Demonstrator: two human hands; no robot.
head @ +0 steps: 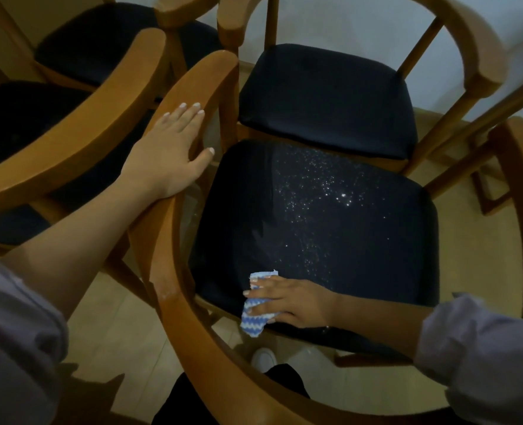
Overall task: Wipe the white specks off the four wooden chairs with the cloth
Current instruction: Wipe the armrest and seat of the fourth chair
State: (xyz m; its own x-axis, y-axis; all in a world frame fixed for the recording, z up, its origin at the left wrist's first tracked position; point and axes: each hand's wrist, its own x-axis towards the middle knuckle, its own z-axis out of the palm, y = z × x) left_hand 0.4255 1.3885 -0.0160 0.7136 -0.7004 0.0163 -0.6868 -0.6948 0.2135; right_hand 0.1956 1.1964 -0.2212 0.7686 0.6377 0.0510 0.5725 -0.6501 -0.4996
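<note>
Your right grip [291, 302] presses the cloth [255, 320], fingers flat, at the near left corner of the seat [376, 256]; white specks [315, 191] band from seat middle to its far edge, so sweep away and right. Left grip [171, 148] rests straight-fingered on the armrest [211, 78] left of the seat

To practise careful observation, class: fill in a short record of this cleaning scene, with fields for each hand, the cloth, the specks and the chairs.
Left hand: rests flat on the near chair's wooden rail
Right hand: presses the cloth on the near seat, at its near left corner
Cloth: blue and white zigzag, partly under the fingers
Specks: white, scattered over the seat's middle and far part
Other chairs: chair beyond, nearer left chair, farther left chair; all with dark seats
</note>
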